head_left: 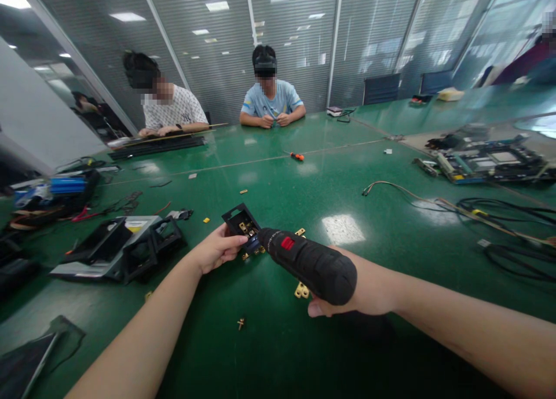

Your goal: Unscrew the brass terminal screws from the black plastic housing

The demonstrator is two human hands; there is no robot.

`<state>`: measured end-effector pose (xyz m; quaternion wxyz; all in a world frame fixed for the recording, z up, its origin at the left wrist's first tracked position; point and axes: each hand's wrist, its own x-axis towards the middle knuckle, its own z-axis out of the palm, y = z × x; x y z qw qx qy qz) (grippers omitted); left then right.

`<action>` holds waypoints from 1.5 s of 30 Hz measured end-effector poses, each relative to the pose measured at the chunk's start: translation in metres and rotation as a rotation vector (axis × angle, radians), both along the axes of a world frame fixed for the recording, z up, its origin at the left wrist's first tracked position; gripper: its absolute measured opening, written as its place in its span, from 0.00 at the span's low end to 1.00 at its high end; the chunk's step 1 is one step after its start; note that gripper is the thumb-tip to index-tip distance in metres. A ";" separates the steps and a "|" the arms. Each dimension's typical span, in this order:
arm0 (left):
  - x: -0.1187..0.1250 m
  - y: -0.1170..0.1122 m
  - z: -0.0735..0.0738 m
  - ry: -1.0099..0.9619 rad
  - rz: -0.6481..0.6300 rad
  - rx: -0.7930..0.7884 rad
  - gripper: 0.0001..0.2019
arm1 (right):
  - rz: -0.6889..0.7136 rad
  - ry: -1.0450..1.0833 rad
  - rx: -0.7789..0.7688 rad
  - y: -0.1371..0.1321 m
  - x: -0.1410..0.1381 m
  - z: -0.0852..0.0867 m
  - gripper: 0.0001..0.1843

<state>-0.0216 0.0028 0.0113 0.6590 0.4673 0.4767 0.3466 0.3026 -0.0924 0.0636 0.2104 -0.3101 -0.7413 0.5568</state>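
Observation:
My right hand (pixel 369 292) is wrapped round a black electric screwdriver (pixel 310 263) with a red mark, its tip pointing at a small black plastic housing (pixel 240 221) with brass parts inside. My left hand (pixel 217 249) grips that housing from its near left side, fingers curled on its edge, steadying it on the green table (pixel 278 179). Loose brass fittings (pixel 301 290) and a small brass screw (pixel 240 323) lie on the table close to my hands.
Dismantled black and silver casings (pixel 117 247) sit at the left. Cables (pixel 499 216) and circuit boards (pixel 486 161) lie at the right. An orange-handled screwdriver (pixel 296 156) rests mid-table. Two people sit at the far side, one with long black strips (pixel 158 144).

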 end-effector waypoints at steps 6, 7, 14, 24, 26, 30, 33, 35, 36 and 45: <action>0.000 0.000 0.000 -0.007 -0.001 0.003 0.27 | 0.016 -0.002 -0.063 -0.001 0.000 -0.001 0.18; 0.000 0.000 0.001 -0.003 -0.001 0.000 0.27 | 0.026 -0.002 -0.068 -0.002 0.000 0.000 0.20; 0.002 -0.001 0.003 0.017 0.003 -0.004 0.27 | 0.036 0.007 -0.060 -0.002 0.001 0.001 0.38; 0.001 0.000 0.001 -0.001 0.001 -0.006 0.27 | 0.047 -0.012 -0.037 -0.002 0.001 -0.002 0.37; 0.001 0.000 0.000 0.006 0.006 -0.007 0.27 | 0.046 -0.013 -0.063 -0.002 0.001 -0.003 0.37; 0.001 0.000 0.001 0.015 0.020 -0.008 0.27 | 0.027 0.005 -0.066 -0.002 0.001 -0.007 0.39; 0.002 0.000 0.002 0.018 0.021 -0.012 0.28 | 0.031 0.012 -0.059 -0.002 0.001 -0.008 0.40; 0.002 -0.001 0.002 0.022 0.022 -0.013 0.29 | 0.035 0.013 -0.064 -0.002 0.001 -0.006 0.38; 0.002 -0.001 0.002 0.023 0.022 -0.013 0.29 | 0.042 0.011 -0.068 -0.002 0.001 -0.005 0.36; 0.000 0.001 -0.001 0.014 0.013 -0.009 0.29 | 0.041 0.015 -0.074 -0.001 0.002 0.000 0.31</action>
